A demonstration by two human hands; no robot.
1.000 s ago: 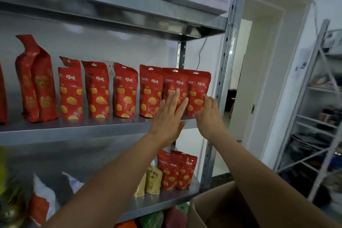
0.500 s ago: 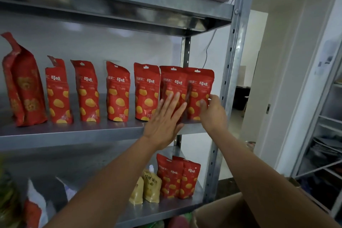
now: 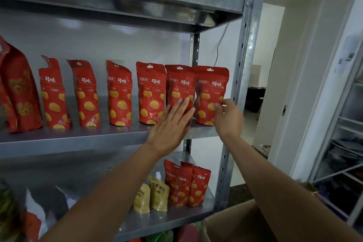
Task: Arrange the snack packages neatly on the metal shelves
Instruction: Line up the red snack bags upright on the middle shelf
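From the head camera we look at a metal rack where a row of red chestnut-snack pouches stands upright on the middle shelf point(image 3: 78, 139). The left hand point(image 3: 169, 125) lies flat with its fingers straight and close together, pressed against the front of the second pouch from the right point(image 3: 180, 84). The right hand point(image 3: 228, 118) pinches the lower right edge of the end pouch point(image 3: 211, 88), its thumb on the printed face. We cannot quite tell how the fingers sit behind it. The two pouches overlap slightly, and the end one stands just beside the rack's perforated upright point(image 3: 241, 65). To the left we count four more matching pouches point(image 3: 119, 94) spaced apart, then a larger red bag point(image 3: 17, 94) at the frame's edge. On the lower shelf point(image 3: 167, 220) two more red pouches point(image 3: 186, 182) stand touching, beside two yellow spouted pouches point(image 3: 157, 192). An open cardboard box point(image 3: 235, 222) sits below the right forearm, and a second rack point(image 3: 349, 124) stands well apart on the right.
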